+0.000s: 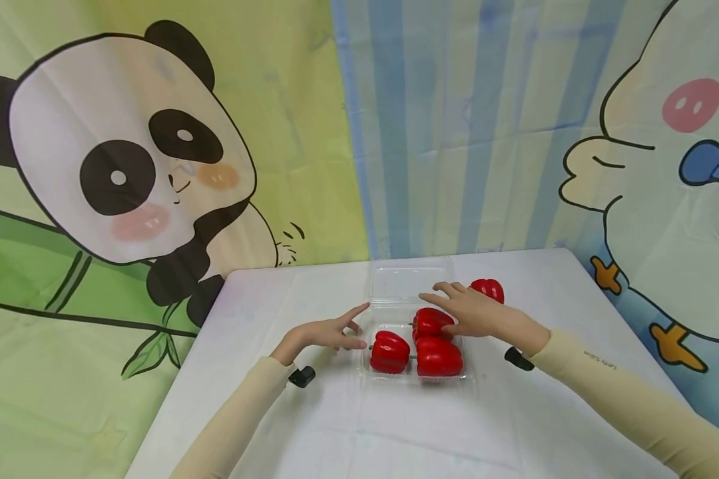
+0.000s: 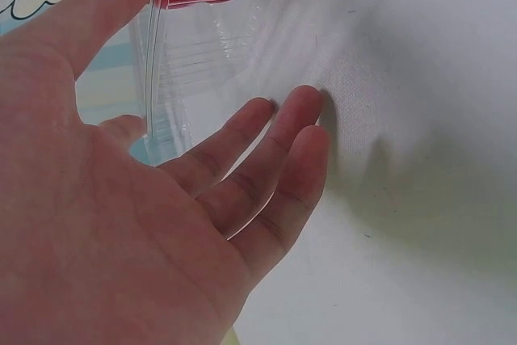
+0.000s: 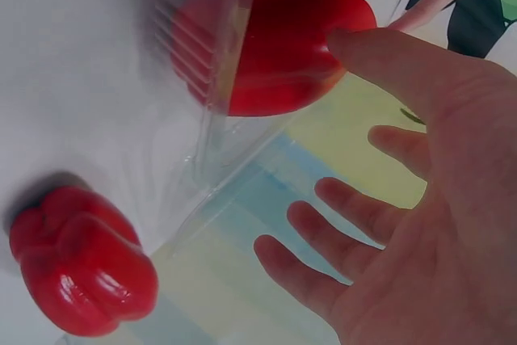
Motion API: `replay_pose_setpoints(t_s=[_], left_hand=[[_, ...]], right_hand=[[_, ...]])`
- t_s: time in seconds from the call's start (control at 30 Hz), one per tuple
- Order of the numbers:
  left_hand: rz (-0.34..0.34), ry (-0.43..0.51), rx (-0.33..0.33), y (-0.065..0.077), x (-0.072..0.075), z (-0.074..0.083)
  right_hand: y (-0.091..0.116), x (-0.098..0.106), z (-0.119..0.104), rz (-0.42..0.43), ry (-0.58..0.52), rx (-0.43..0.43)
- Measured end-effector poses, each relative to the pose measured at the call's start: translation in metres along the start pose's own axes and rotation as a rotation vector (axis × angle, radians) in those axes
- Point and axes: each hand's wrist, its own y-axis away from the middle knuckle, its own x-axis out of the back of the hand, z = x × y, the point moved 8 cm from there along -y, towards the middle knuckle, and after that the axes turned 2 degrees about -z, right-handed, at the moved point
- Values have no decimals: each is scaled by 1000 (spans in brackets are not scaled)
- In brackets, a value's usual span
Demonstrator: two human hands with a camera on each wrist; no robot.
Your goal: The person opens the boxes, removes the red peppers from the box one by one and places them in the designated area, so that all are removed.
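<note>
A clear plastic clamshell box (image 1: 362, 362) lies with its lid (image 1: 409, 283) folded back. Inside it are three red bell peppers: one at the left (image 1: 389, 352), one at the front right (image 1: 439, 357) and one at the back right (image 1: 431, 322). My left hand (image 1: 331, 332) is at the box's left side; its thumb rests on the rim in the left wrist view, the other fingers spread loosely. Over the box's right side reaches my right hand (image 1: 473, 314), fingers extended, thumb tip touching the back-right pepper (image 3: 283, 62). Neither hand grips anything.
A further red bell pepper (image 1: 488, 289) lies on the white-covered table (image 1: 533, 286) behind the right hand, outside the box. A printed curtain with a panda (image 1: 132, 146) and a white bird hangs behind the table.
</note>
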Motion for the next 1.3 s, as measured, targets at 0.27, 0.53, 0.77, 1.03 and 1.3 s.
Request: replay_pose_setpoints(t_s=[0.27, 0.53, 0.77, 1.03, 1.3], left_hand=[[8, -1, 9, 1, 0, 1], [17, -9, 11, 2, -1, 3], [20, -14, 10, 2, 0, 2], [18, -13, 10, 2, -1, 2], [13, -10, 15, 3, -1, 4]], right_hand=[[-4, -1, -11, -30, -32, 19], [-6, -2, -22, -37, -34, 48], [-10, -3, -31, -49, -37, 54], [-14, -7, -40, -84, -51, 86], [-14, -8, -49, -93, -29, 128]])
